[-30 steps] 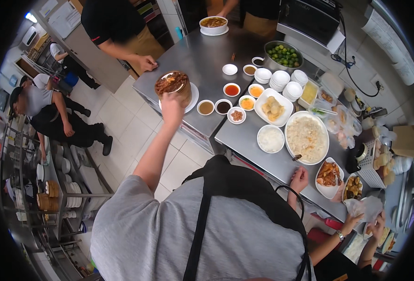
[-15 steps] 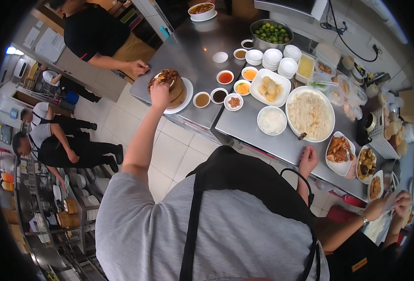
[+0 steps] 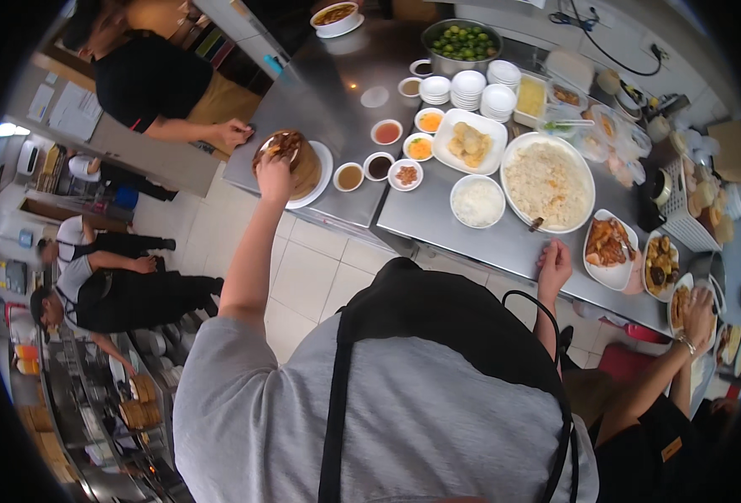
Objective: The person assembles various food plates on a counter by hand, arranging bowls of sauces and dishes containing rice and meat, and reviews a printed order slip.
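Bowl (image 3: 291,159) under left hand (image 3: 274,170).

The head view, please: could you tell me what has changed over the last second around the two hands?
Little has changed. The left hand stays on the round brown dish over the white plate, neither taking hold anew nor letting go. The right hand still rests at the edge of the steel counter, below the big rice plate. The sauce bowls keep their places; only the camera shifted.
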A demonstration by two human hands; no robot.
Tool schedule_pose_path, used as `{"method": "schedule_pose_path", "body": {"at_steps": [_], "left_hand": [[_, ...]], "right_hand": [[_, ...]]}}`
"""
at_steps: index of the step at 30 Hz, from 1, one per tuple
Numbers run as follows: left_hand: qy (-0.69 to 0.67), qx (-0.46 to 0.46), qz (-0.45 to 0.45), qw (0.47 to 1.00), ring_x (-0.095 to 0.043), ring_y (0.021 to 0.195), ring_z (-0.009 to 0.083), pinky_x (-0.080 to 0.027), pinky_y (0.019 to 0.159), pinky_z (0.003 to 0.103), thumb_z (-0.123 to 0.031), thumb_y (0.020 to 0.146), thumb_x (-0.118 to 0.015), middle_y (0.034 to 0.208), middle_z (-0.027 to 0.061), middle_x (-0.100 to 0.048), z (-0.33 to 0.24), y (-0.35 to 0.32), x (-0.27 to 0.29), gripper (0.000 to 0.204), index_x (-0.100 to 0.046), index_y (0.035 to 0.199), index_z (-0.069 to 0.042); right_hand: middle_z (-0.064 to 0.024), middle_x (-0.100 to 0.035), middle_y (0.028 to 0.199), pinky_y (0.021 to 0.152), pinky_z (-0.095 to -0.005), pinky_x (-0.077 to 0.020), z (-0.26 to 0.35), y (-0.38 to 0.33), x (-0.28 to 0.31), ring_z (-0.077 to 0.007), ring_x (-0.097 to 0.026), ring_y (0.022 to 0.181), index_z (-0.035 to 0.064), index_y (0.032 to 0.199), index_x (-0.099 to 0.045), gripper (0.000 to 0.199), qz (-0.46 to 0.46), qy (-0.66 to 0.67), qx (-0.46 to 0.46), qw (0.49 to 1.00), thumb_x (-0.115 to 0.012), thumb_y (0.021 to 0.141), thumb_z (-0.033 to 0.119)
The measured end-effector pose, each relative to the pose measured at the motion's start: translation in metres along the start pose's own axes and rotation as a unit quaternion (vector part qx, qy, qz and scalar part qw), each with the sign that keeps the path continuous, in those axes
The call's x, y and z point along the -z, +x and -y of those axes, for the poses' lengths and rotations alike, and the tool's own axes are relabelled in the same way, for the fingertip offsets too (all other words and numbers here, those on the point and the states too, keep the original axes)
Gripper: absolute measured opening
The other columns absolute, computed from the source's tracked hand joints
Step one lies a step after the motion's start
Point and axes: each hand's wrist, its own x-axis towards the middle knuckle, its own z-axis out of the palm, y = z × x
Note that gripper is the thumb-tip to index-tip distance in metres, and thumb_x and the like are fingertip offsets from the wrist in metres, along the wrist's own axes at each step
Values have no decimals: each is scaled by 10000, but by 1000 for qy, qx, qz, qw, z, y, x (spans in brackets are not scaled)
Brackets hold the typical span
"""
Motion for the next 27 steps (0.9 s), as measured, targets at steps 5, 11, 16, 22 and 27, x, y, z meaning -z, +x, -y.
{"method": "schedule_pose_path", "body": {"at_steps": [5,11,16,22,27], "left_hand": [[-12,-23,-79,997,-511,914,289,-425,752,396,-78,631,-556,840,121,-586,-7,-10,-2,182,-585,797,-11],[-91,23,-157,983,-496,848,304,-407,765,387,-121,617,-666,900,107,-570,-58,4,30,263,-600,863,-54],[-431,-72,10,900,-529,815,293,-410,727,358,-90,654,-673,833,124,-588,-169,18,91,162,-615,793,-30],[-700,-9,291,652,-544,954,174,-433,793,275,-272,820,-559,1064,106,-558,-274,-1,68,346,-537,1083,-47],[-829,137,462,284,-434,1131,219,-357,939,324,-433,874,-411,1272,117,-403,-296,12,103,585,-304,1280,-24]], "right_hand": [[-71,-557,730,535,-221,-466,-2,17,0,-108,-535,600,9,1088,-467,340,3,124,-126,984,-491,874,272],[-159,-528,961,624,-297,-504,36,42,-24,-210,-582,757,25,1200,-303,434,35,277,-270,921,-485,842,191],[-167,-497,1053,566,-322,-527,42,52,-17,-243,-598,749,36,1202,-307,460,35,244,-255,935,-425,758,36],[-145,-513,1061,556,-282,-525,101,11,7,-200,-608,756,68,1229,-264,491,77,237,-222,943,-399,758,33],[-150,-496,1071,591,-300,-534,146,-14,0,-213,-588,826,49,1233,-247,517,111,244,-219,938,-428,749,27]]}}
